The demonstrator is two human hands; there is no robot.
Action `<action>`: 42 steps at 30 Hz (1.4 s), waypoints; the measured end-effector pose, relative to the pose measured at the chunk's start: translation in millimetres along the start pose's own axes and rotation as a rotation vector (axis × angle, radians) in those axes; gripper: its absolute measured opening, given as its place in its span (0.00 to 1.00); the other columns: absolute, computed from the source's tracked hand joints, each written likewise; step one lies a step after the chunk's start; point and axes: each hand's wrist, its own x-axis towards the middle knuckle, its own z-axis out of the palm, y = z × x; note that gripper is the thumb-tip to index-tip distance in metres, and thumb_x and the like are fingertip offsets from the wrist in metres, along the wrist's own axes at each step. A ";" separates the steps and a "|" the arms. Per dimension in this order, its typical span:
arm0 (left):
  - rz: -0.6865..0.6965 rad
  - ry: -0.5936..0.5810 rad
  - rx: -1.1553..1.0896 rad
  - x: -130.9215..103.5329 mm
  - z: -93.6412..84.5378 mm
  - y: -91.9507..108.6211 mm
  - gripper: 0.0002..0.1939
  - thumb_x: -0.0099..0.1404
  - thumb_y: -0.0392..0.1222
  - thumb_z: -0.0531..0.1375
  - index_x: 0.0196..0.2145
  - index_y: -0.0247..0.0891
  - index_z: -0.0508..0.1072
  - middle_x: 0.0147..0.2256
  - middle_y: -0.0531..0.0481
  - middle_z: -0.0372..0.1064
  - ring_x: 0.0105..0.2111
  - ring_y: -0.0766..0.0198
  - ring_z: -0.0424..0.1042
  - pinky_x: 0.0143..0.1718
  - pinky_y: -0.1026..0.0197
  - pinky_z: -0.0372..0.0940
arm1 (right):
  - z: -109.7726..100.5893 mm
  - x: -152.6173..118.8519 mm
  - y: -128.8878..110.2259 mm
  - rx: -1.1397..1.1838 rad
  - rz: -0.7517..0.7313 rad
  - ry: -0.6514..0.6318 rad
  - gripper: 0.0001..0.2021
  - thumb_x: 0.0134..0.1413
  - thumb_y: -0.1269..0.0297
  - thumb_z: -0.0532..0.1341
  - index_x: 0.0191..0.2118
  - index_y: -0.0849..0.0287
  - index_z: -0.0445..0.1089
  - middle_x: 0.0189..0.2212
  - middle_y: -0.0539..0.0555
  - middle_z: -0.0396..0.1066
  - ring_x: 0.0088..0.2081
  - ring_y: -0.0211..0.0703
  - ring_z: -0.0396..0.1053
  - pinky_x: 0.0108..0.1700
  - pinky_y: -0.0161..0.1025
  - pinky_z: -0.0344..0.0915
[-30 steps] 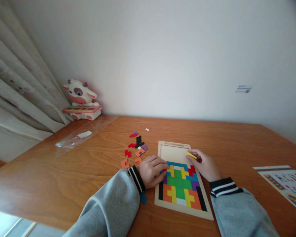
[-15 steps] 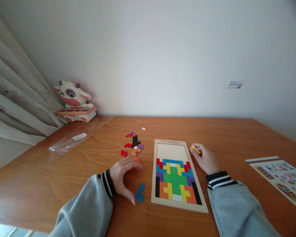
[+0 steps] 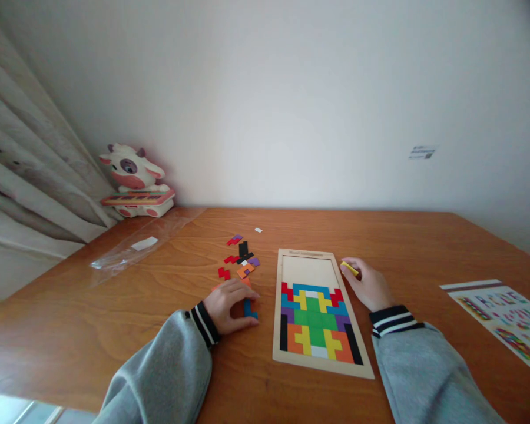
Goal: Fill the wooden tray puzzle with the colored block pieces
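Note:
My left hand [image 3: 229, 306] curls around a blue L-shaped puzzle piece [image 3: 249, 310] on the table, thumb at its near end and fingertips at its far end. Part of an orange piece [image 3: 246, 282] shows just behind those fingers. Between the thumb and fingers of my right hand [image 3: 368, 285] is a yellow puzzle piece [image 3: 350, 269], held by the upper right edge of the wooden puzzle tray [image 3: 323, 369]. Coloured pieces fill the tray's lower part around a green middle [image 3: 314, 320]; bare wood shows in its upper part.
Several loose pieces, among them a black piece [image 3: 243, 249] and a red piece [image 3: 224, 273], lie left of the tray. A printed sheet [image 3: 503, 318] is at the right. Farther left are a clear plastic bag [image 3: 128, 250] and a toy cow keyboard [image 3: 136, 182].
My left hand has closed in on the blue piece, which has slid away from me and turned. My right hand still holds the yellow piece in nearly the same spot.

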 end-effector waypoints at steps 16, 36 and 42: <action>0.221 0.180 0.230 2.1 -4.3 -13.6 0.08 0.63 0.45 0.63 0.39 0.41 0.78 0.32 0.48 0.78 0.32 0.63 0.77 0.38 0.59 0.71 | -2.3 -2.4 -18.1 0.108 -0.016 0.059 0.17 0.59 0.51 0.55 0.46 0.56 0.70 0.42 0.59 0.77 0.42 0.53 0.75 0.43 0.48 0.70; -0.019 -0.046 0.245 39.9 27.1 -4.5 0.21 0.65 0.37 0.54 0.56 0.41 0.68 0.59 0.45 0.65 0.62 0.49 0.59 0.64 0.36 0.52 | -3.7 -10.6 -66.3 0.575 -0.069 -0.008 0.16 0.56 0.51 0.61 0.43 0.57 0.70 0.37 0.57 0.76 0.36 0.45 0.75 0.39 0.42 0.74; -0.195 0.089 0.291 37.2 26.8 -27.3 0.22 0.67 0.44 0.55 0.56 0.35 0.68 0.57 0.37 0.67 0.58 0.46 0.65 0.59 0.39 0.61 | 12.0 -19.3 -126.1 0.504 -0.247 -0.259 0.07 0.58 0.65 0.59 0.38 0.57 0.74 0.40 0.56 0.77 0.38 0.43 0.76 0.42 0.41 0.73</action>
